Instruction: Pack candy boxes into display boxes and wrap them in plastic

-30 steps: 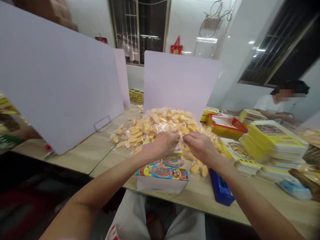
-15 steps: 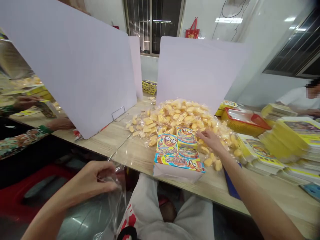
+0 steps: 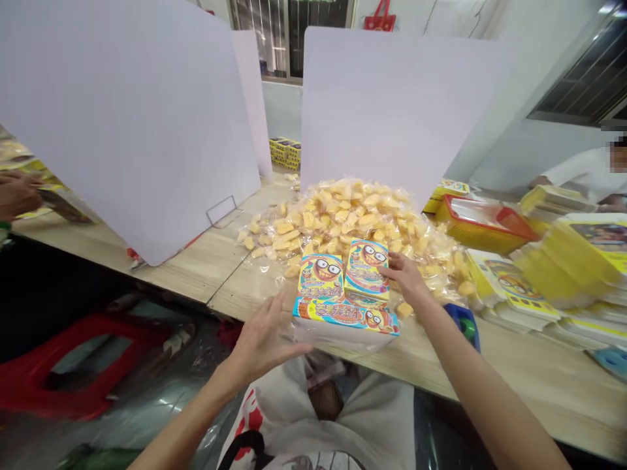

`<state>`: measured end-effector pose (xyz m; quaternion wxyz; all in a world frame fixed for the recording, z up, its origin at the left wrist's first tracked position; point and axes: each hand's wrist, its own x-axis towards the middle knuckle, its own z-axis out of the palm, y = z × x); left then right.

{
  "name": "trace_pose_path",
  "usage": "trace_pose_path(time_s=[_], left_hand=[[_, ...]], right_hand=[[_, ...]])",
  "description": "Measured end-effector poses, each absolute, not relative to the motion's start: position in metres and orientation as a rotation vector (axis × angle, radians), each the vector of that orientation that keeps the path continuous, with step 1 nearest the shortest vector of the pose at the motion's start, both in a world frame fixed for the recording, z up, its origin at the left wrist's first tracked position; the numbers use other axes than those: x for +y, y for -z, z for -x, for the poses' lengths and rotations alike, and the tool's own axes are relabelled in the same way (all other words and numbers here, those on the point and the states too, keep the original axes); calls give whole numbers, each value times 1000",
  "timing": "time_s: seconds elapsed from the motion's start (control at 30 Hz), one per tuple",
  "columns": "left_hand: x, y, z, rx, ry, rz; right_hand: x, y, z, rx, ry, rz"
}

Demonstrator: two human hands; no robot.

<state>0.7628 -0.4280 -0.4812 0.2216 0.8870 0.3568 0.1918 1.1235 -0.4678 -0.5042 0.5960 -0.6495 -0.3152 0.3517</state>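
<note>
A display carton [image 3: 345, 316] printed blue and yellow with a cartoon face stands at the table's front edge. Small boxes in the same print sit in it: a left box [image 3: 321, 277] and a right box [image 3: 366, 271]. My right hand [image 3: 406, 277] grips the right box by its right edge, thumb on the printed face. At the carton's left side, my left hand [image 3: 264, 339] is open, fingers spread and thumb pointing along the front. Whether it touches the carton I cannot tell. Behind the carton lies a heap of yellow pieces in clear wrappers [image 3: 343, 212].
White partition boards [image 3: 392, 111] stand around the heap. To the right are a red-rimmed basket [image 3: 490, 225], stacks of yellow printed cartons [image 3: 519, 287] and a blue tape dispenser [image 3: 463, 323]. A red stool [image 3: 88, 365] is at the lower left. Other people work at both sides.
My left hand has let go of the clear plastic and moved right and up to the carton. My right hand has closed on the right small box, which appears more tilted up.
</note>
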Motion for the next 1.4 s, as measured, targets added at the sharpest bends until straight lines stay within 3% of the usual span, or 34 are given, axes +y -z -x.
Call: trace_pose_path(time_s=[0.2,0.4,0.67,0.93,1.1,1.2,1.27,1.4], left_hand=[[-421,489,-794,980,-600,-2473],[-419,502,-793,1028,-639,-2453],[-423,529,-795,1059,-751,-2334],[-423,525,-793,971,-712,-2209],[-371,511,-757,933,-697,-1867],[-317,495,-752,956,-786,-1580],[-285,481,-766,920,-784,-1402],[-254,472,-825,710,-579,-1170]], right_hand=[[-498,502,-1113,-822,-970,1511],[-501,509,-1126,-953,-779,1706],[-460,511,-1123,-975,-1065,1534],[-468,525,-1118,-820,-1022,1423],[-478,539,-1123,-631,-953,1341],[-517,555,-1091,-554,-607,1275],[-548,567,-1061,-612,-418,1216],[-576,589,-1020,-785,-449,1214]])
